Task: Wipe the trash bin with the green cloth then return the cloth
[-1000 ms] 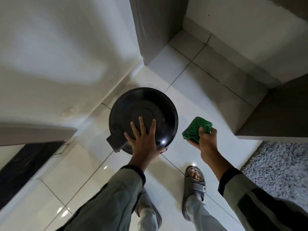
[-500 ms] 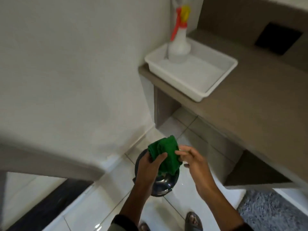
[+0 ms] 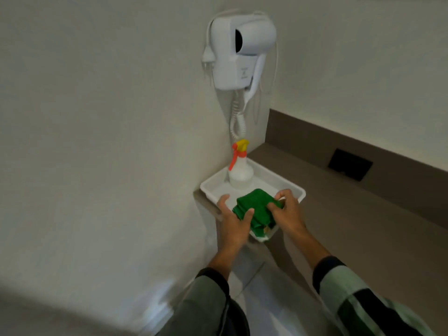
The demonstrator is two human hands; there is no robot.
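Note:
The folded green cloth (image 3: 254,209) lies over the near part of the white tray (image 3: 294,189) on the brown counter. Both hands hold it. My left hand (image 3: 232,224) grips its left edge with the thumb on top. My right hand (image 3: 287,212) pinches its right side from above. The trash bin is out of view, below the frame.
A white spray bottle (image 3: 240,172) with a red and yellow trigger stands at the tray's far end. A white wall-mounted hair dryer (image 3: 238,49) hangs above it, its coiled cord dangling down. The brown counter (image 3: 363,226) stretches right, with a dark socket (image 3: 350,164) on its backsplash. White wall fills the left.
My view has risen from the bin on the floor to the counter. The cloth went from my right hand alone to both hands, then up and forward onto the white tray.

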